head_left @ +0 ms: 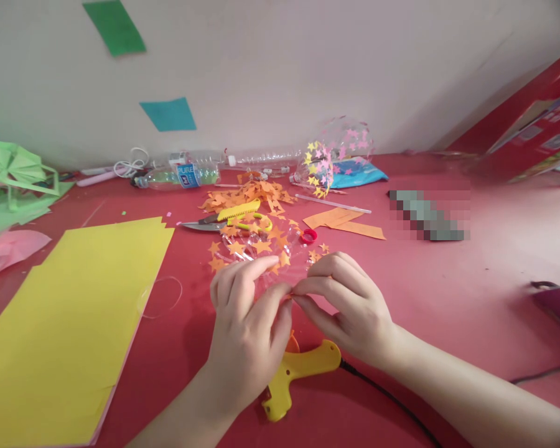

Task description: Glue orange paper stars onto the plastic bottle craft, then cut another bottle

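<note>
My left hand (249,330) and my right hand (350,305) meet fingertip to fingertip above the red table. Both pinch at a small orange paper piece (288,297), mostly hidden by the fingers. Just below them lies a yellow hot glue gun (308,366), partly behind my left hand, its black cord running to the lower right. Beyond my fingers, orange paper stars (262,247) are spread over clear plastic. A red bottle-neck ring (308,236) is beside it. Yellow-handled scissors (203,227) and a yellow box cutter (239,210) rest behind the stars.
Yellow paper sheets (65,317) cover the left side, near green folded paper (14,165). Orange scraps (247,196), a plastic bottle (182,176) and a star-covered clear plastic piece (317,168) lie toward the wall. Orange strips (343,223) and a red box (536,130) are at right.
</note>
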{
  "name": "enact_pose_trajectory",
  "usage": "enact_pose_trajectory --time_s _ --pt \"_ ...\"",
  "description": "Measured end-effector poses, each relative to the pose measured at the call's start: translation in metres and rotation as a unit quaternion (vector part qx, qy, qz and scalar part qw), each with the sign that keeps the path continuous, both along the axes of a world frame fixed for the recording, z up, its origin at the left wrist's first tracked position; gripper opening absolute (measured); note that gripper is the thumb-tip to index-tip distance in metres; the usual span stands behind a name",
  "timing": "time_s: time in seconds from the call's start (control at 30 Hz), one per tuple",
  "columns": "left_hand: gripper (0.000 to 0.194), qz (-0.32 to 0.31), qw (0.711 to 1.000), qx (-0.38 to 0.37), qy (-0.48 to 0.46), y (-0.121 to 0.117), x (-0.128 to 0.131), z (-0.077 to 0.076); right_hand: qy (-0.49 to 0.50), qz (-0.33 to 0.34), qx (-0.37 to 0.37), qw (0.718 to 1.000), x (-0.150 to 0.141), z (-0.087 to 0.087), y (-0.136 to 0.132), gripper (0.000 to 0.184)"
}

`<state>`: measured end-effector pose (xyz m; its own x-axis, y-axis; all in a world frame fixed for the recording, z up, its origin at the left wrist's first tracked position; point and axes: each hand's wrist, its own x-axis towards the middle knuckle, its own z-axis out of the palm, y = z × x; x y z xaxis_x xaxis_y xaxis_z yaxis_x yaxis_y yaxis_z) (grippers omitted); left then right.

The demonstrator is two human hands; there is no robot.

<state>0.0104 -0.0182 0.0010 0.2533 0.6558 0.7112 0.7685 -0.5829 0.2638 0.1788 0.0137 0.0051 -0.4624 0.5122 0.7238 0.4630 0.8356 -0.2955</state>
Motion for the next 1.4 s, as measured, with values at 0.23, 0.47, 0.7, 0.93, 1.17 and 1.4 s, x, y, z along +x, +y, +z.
enact_pose_trajectory --time_s 0.23,0.47,0.7,0.93,1.17,1.4 --pt "0.018 0.004 0.999 -0.032 -0.038 0.0 0.001 0.0 0.007 -0.02 -0.002 1.0 -0.001 0.0 -0.002 0.013" --pt "0.02 0.001 0.998 -0.044 -0.045 0.0 0.0 0.001 0.013 -0.024 -0.009 1.0 -0.002 -0.001 -0.001 0.018" --pt "0.019 0.004 0.999 -0.032 -0.036 -0.001 -0.001 0.002 0.007 -0.031 -0.005 0.999 -0.002 0.0 -0.003 0.019" --pt "0.018 0.02 1.0 0.007 0.012 0.001 -0.005 0.005 0.035 -0.036 0.002 0.999 0.001 0.003 -0.001 0.022" --pt "0.036 0.03 0.998 0.04 0.041 0.004 -0.011 0.008 0.047 -0.051 0.002 0.998 0.005 0.003 0.004 0.022" --pt "0.022 0.028 0.998 0.032 -0.039 0.005 -0.019 0.009 0.084 -0.097 -0.055 0.99 0.012 -0.003 0.015 0.02"
